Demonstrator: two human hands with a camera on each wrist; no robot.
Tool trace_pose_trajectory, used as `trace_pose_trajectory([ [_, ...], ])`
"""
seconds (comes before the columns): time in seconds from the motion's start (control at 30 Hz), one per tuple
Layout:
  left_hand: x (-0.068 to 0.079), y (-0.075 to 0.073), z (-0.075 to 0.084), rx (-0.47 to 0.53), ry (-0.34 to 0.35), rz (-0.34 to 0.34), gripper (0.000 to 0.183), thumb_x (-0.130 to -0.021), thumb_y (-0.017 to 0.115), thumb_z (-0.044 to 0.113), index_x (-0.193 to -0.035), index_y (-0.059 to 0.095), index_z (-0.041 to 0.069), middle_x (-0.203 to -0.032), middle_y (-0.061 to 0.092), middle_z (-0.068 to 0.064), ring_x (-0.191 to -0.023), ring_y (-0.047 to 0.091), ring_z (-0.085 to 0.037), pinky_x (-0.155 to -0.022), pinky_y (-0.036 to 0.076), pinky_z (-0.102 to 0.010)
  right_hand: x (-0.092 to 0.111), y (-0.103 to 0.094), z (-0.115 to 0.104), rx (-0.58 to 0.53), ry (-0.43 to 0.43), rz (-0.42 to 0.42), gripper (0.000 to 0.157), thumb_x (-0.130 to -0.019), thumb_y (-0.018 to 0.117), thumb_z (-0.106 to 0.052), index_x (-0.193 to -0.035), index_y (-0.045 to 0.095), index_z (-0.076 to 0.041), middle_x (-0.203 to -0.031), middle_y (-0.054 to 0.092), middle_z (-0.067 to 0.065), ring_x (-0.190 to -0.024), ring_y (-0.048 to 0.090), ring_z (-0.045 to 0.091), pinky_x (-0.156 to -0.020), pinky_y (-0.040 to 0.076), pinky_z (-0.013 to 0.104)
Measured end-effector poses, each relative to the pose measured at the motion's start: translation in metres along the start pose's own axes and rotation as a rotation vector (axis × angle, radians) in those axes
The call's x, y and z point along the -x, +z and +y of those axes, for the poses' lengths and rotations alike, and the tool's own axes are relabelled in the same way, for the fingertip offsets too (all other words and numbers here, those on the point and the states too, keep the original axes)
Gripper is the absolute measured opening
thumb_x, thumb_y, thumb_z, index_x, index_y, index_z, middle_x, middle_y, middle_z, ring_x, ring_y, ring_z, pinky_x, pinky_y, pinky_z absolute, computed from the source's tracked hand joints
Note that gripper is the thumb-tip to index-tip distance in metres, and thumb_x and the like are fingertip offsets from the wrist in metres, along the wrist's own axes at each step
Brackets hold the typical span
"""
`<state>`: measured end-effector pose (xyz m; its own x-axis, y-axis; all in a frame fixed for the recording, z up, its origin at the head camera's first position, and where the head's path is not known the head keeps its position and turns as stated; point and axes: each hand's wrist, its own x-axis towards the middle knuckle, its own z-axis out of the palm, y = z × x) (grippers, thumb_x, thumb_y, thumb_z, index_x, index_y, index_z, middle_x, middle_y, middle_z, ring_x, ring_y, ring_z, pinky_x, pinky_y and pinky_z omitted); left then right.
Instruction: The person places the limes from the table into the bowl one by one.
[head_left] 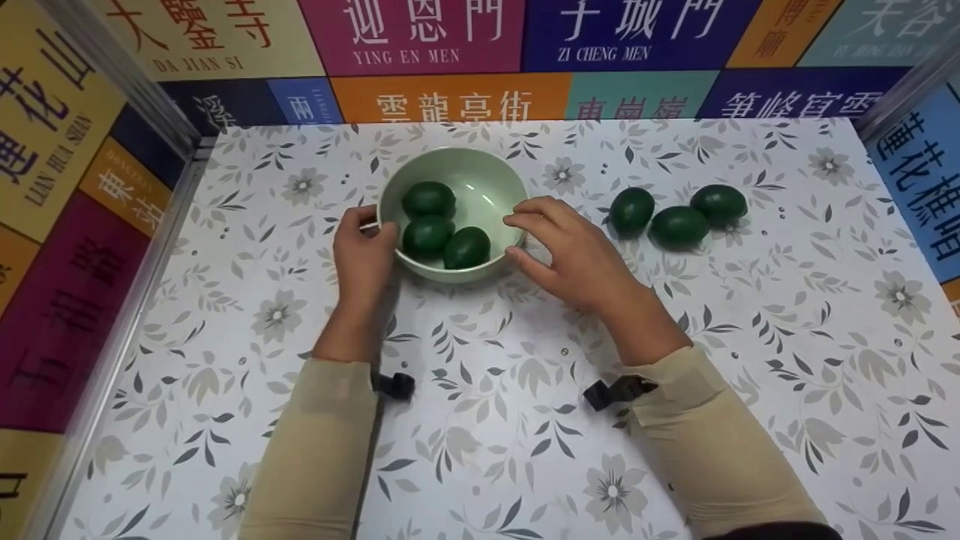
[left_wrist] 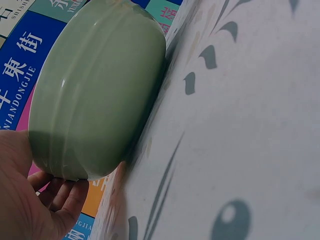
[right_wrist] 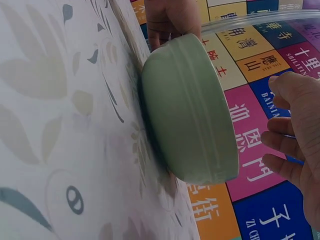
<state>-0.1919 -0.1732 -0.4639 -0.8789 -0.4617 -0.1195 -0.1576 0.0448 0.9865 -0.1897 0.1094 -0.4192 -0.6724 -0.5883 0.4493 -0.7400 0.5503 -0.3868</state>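
On floral tabletop (head_left: 495, 420): glossy pale-green bowl (head_left: 487, 201), three dark-green ovals (head_left: 428, 235) inside; left hand (head_left: 361, 259) gripping bowl, right hand (head_left: 576, 256) loosely spread.

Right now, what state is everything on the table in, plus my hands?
Bowl: upright on the table, partly filled.
Three green ovals inside: clustered toward its left.
Three green ovals outside: lying grouped to its right.
Left hand: gripping the bowl's left rim.
Right hand: empty, fingers loosely bent by the right rim.
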Motion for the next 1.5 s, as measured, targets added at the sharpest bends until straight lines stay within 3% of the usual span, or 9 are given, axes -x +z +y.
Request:
trace_pose_trajectory([
  [0.37, -0.003, -0.002, -0.002, -0.060, 0.044, 0.004, 0.032, -0.092, 0.058, 0.009, -0.122, 0.065, 0.008, -0.123, 0.067, -0.010, -0.105, 0.069, -0.020, -0.085, 0.057, -0.035, 0.003, -0.008, 0.009, -0.009, 0.063, 0.027, 0.042, -0.099, 0.070, -0.029, -0.136, 0.065, -0.009, -0.137, 0.061, 0.012, -0.130, 0.058, 0.028, -0.110, 0.049, 0.043],
  [0.6, -0.002, -0.001, -0.001, -0.042, 0.026, 0.000, 0.032, -0.090, 0.059, 0.009, -0.122, 0.065, 0.009, -0.122, 0.067, -0.009, -0.105, 0.069, -0.019, -0.086, 0.058, -0.035, 0.004, -0.009, 0.015, 0.026, 0.106, 0.036, 0.044, -0.099, 0.071, -0.030, -0.137, 0.064, -0.009, -0.139, 0.059, 0.013, -0.131, 0.058, 0.030, -0.108, 0.050, 0.046],
  [0.83, -0.004, -0.001, -0.001, -0.076, 0.035, 0.010, 0.031, -0.090, 0.059, 0.008, -0.121, 0.066, 0.009, -0.124, 0.067, -0.009, -0.106, 0.068, -0.020, -0.086, 0.056, -0.034, 0.006, -0.010, 0.023, 0.033, 0.186, 0.022, 0.048, -0.098, 0.071, -0.033, -0.141, 0.062, -0.011, -0.144, 0.057, 0.012, -0.137, 0.054, 0.029, -0.115, 0.045, 0.046],
  [1.1, -0.002, 0.000, 0.000, -0.047, 0.018, 0.009, 0.030, -0.090, 0.060, 0.009, -0.119, 0.065, 0.010, -0.121, 0.067, -0.008, -0.104, 0.068, -0.019, -0.084, 0.058, -0.034, 0.008, -0.010, 0.035, 0.027, 0.247, 0.025, 0.052, -0.097, 0.073, -0.032, -0.143, 0.060, -0.011, -0.148, 0.055, 0.011, -0.141, 0.050, 0.028, -0.119, 0.041, 0.047],
  [1.5, -0.002, -0.002, -0.002, -0.064, 0.043, -0.004, 0.033, -0.092, 0.059, 0.011, -0.124, 0.065, 0.010, -0.126, 0.066, -0.008, -0.106, 0.067, -0.019, -0.086, 0.057, -0.034, 0.012, -0.007, 0.051, 0.013, 0.268, 0.084, 0.051, -0.095, 0.075, -0.030, -0.141, 0.062, -0.010, -0.147, 0.058, 0.011, -0.141, 0.051, 0.030, -0.120, 0.037, 0.051],
])
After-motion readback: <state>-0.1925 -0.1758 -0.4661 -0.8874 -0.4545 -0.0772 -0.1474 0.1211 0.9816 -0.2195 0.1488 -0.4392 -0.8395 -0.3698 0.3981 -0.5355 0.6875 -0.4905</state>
